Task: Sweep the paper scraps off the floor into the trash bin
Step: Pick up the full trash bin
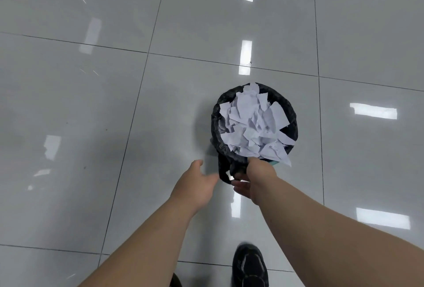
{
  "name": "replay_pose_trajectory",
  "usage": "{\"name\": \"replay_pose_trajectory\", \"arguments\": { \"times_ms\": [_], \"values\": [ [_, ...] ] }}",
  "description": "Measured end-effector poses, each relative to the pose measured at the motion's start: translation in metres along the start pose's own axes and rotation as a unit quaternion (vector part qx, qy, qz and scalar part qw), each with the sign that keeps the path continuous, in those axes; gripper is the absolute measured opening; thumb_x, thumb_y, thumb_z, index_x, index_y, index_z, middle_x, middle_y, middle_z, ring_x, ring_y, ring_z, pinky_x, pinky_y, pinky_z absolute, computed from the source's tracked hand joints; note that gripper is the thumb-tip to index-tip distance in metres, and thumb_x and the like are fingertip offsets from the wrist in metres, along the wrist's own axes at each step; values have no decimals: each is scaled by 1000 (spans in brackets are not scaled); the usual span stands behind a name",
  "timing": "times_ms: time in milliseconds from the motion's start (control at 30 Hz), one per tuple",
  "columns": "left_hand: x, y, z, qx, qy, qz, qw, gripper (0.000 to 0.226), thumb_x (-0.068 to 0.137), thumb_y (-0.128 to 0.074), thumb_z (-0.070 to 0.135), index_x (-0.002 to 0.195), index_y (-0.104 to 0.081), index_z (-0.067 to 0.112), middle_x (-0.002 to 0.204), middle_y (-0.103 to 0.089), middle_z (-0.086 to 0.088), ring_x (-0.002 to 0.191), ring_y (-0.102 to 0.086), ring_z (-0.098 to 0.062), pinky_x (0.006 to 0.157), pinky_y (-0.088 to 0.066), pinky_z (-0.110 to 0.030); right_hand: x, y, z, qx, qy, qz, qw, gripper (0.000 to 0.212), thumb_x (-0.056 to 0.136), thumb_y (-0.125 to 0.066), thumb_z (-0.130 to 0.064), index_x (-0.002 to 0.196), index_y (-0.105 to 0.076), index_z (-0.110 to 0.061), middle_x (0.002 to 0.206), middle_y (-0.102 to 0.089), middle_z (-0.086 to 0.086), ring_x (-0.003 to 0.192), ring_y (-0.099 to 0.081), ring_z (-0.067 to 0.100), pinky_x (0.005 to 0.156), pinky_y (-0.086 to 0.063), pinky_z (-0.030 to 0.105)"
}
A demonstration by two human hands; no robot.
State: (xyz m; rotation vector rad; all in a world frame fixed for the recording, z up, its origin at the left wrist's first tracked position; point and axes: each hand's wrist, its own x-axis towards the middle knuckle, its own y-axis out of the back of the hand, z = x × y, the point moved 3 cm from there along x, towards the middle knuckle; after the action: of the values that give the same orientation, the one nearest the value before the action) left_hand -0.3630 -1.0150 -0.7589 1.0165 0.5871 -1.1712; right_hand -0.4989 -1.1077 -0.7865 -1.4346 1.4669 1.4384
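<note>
A round trash bin (215,124) lined with a black bag stands on the grey tiled floor, heaped with white paper scraps (253,124). My right hand (258,177) grips the near rim of the bin, where the black bag hangs over it. My left hand (197,183) reaches toward the bag's loose black loop (223,172) just left of the right hand, fingers relaxed, and holds nothing. One scrap hangs over the near right rim. No broom or dustpan is in view.
The glossy grey floor tiles (91,126) spread all around, with bright ceiling-light reflections. My black shoe (250,266) stands at the bottom edge, just behind the bin. A small dark speck (250,62) lies on the floor beyond the bin.
</note>
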Motion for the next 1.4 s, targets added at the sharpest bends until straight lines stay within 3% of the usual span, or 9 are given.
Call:
{"name": "replay_pose_trajectory", "arguments": {
  "times_ms": [133,333,533,700,800,967,1067,1267,1400],
  "values": [
    [22,-2,4,10,-10,0,1000,68,98,-56,40,159,-31,26,141,-56,-2,112,-55,-21,90,-39,-29,20,-14,-4,69,-7,16,997,29,98,-46,-16,120,-61,-6,105,-72,15,62,-67,27,47,-58,34],
    [27,5,5,-4,-10,-2,1000,68,97,-56,43,158,-30,29,142,-56,-3,122,-58,-25,103,-47,-37,22,-19,-19,130,-17,53,990,20,93,-55,-9,108,-67,-3,102,-74,20,63,-68,30,44,-56,31],
    [-19,55,4,-57,-14,39,998,58,98,-57,45,152,-37,33,109,-61,9,95,-62,-11,79,-46,-29,-33,-35,-28,21,51,38,998,13,90,-55,-6,99,-65,-3,97,-71,22,49,-63,29,38,-49,22],
    [-83,127,-28,-111,22,106,988,55,98,-57,39,151,-40,33,105,-61,10,92,-64,-11,84,-52,-32,-133,-68,-35,-150,131,26,980,9,95,-50,-2,86,-52,1,79,-58,18,51,-55,26,26,-31,14],
    [-129,174,-64,-166,43,154,973,57,97,-58,39,151,-41,32,102,-61,12,87,-64,-7,76,-52,-25,-199,-102,-27,-259,197,-4,946,14,97,-49,-5,85,-52,3,70,-54,14,49,-52,22,25,-29,15],
    [-209,229,-147,-267,89,218,934,56,97,-59,40,150,-42,31,98,-65,11,87,-64,-2,77,-45,-21,-282,-179,21,-369,256,-56,892,20,94,-55,-11,85,-58,6,73,-66,20,48,-68,31,44,-50,26],
    [-263,248,-203,-326,122,243,905,53,98,-59,39,149,-44,30,95,-63,12,81,-58,6,67,-38,-7,-330,-229,66,-476,306,-74,821,27,96,-57,-16,81,-63,5,62,-66,15,42,-65,24,36,-41,19],
    [-352,285,-326,-422,186,308,832,65,86,-60,50,147,-46,31,110,-65,8,103,-61,-3,75,-39,-12,-415,-330,181,-615,341,-103,703,32,95,-57,-25,71,-61,-3,74,-61,12,80,-60,33,62,-38,36],
    [-394,315,-397,-460,203,355,788,59,92,-61,42,148,-45,29,95,-62,12,88,-56,7,66,-34,-2,-449,-391,254,-667,352,-111,647,33,97,-53,-27,81,-66,-2,85,-68,17,84,-63,33,75,-47,37]
  ]
}}
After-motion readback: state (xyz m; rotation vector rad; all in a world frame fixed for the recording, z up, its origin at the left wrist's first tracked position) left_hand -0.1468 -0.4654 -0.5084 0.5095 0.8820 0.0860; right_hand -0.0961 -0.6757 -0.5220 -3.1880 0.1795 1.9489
